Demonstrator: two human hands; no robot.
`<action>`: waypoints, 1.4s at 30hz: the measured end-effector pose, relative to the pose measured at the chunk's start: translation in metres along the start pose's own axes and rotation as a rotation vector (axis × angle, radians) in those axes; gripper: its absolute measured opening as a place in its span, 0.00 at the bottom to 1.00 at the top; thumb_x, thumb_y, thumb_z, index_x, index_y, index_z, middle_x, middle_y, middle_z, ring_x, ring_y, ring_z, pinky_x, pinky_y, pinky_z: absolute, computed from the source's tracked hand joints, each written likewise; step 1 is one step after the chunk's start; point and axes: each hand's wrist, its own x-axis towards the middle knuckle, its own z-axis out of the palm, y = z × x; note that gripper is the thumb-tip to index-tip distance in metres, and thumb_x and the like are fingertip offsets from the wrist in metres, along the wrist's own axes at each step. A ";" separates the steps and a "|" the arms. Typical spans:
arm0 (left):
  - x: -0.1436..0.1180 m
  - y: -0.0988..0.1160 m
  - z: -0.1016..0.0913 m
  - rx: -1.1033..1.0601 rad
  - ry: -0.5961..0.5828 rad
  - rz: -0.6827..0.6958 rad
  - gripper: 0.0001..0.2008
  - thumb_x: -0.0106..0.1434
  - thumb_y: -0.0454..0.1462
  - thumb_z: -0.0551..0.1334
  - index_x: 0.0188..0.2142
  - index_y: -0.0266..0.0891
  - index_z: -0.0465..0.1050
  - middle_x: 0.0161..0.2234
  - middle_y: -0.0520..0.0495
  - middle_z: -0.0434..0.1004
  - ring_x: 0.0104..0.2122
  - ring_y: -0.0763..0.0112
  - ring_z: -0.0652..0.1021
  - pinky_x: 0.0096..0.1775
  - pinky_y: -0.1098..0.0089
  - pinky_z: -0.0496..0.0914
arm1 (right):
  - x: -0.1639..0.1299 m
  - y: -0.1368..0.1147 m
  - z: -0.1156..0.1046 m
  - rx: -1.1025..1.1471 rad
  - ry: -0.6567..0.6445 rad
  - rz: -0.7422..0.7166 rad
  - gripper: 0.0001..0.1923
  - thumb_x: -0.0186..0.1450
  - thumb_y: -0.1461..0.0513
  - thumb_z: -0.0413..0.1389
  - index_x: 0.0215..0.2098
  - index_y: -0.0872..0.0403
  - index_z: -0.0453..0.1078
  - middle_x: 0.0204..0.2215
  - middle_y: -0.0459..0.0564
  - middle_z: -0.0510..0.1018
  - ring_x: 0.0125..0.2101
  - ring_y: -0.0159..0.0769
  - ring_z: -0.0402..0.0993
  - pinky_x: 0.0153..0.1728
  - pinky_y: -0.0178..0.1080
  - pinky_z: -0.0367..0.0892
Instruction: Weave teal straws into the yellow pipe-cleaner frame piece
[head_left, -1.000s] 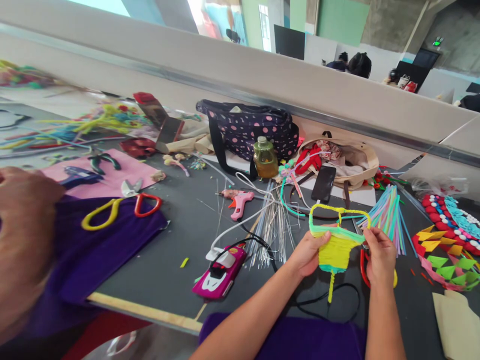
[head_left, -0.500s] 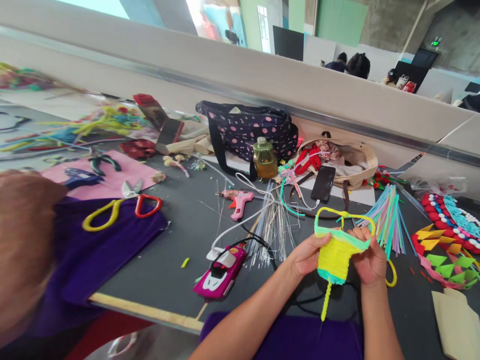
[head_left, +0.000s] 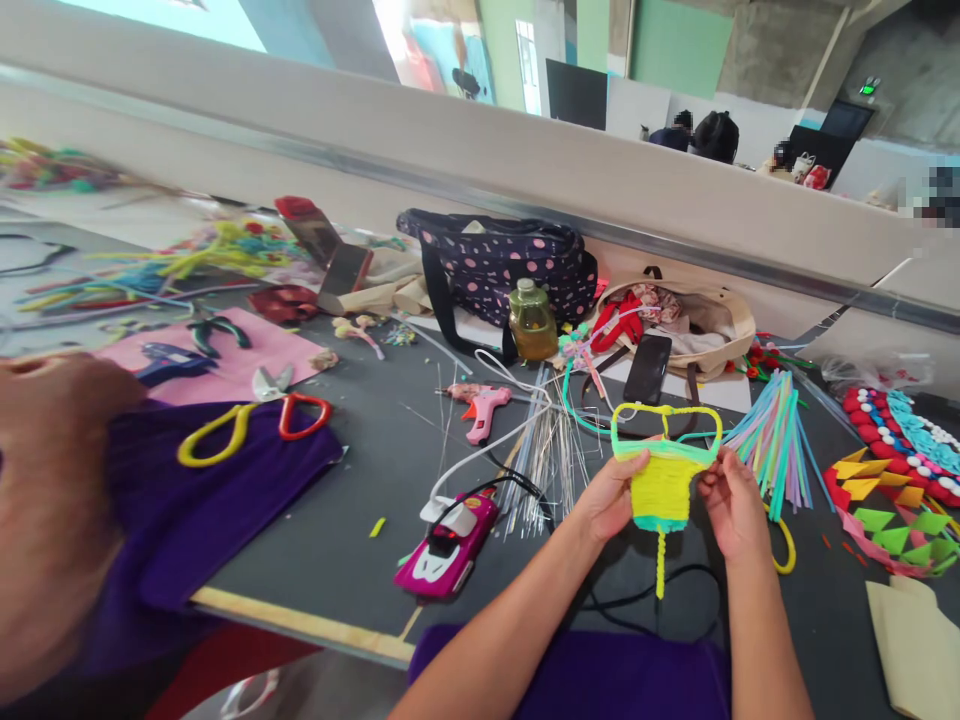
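A small woven basket of yellow pipe cleaners with a mint-green rim and a looped handle (head_left: 664,470) is held up just above the dark grey table (head_left: 360,470), near its front edge, between the person's two hands. The left hand (head_left: 609,497) pinches the basket's left edge with thumb on the front, and the right hand (head_left: 729,503) closes on the right rim, so the piece faces the camera with its loose yellow tail hanging free below. A fan of pastel plastic straws (head_left: 772,440) lies just right of it, a bundle of thin silver wires (head_left: 547,455) just left. Farther left are a pink toy car (head_left: 448,543), a pink glue gun (head_left: 484,408) and scissors with one yellow and one red handle (head_left: 255,420) on purple cloth.
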 end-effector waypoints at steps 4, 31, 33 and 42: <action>0.002 0.003 -0.005 0.004 0.026 -0.016 0.23 0.59 0.33 0.62 0.55 0.33 0.68 0.44 0.38 0.80 0.44 0.58 0.79 0.51 0.61 0.67 | -0.001 0.003 0.001 -0.085 0.008 0.007 0.16 0.51 0.53 0.67 0.31 0.53 0.70 0.19 0.39 0.67 0.19 0.25 0.62 0.17 0.28 0.57; 0.018 0.000 -0.034 0.089 0.006 0.107 0.15 0.65 0.40 0.58 0.44 0.30 0.73 0.46 0.34 0.78 0.52 0.53 0.74 0.56 0.53 0.63 | 0.009 0.042 -0.009 -0.019 0.078 0.050 0.18 0.44 0.53 0.70 0.27 0.54 0.73 0.17 0.41 0.71 0.16 0.25 0.63 0.15 0.29 0.60; 0.018 0.000 -0.034 0.096 0.011 0.134 0.15 0.64 0.40 0.58 0.44 0.30 0.73 0.45 0.34 0.78 0.52 0.54 0.74 0.56 0.54 0.63 | 0.009 0.043 -0.010 -0.010 0.064 0.066 0.18 0.44 0.53 0.70 0.27 0.53 0.73 0.17 0.41 0.72 0.16 0.25 0.63 0.15 0.29 0.60; 0.018 -0.005 -0.033 0.100 -0.021 0.131 0.16 0.65 0.40 0.57 0.47 0.30 0.72 0.48 0.34 0.77 0.51 0.55 0.74 0.56 0.56 0.63 | 0.005 0.053 -0.007 -0.022 -0.042 0.129 0.19 0.42 0.55 0.71 0.28 0.55 0.75 0.23 0.48 0.78 0.22 0.35 0.73 0.20 0.34 0.64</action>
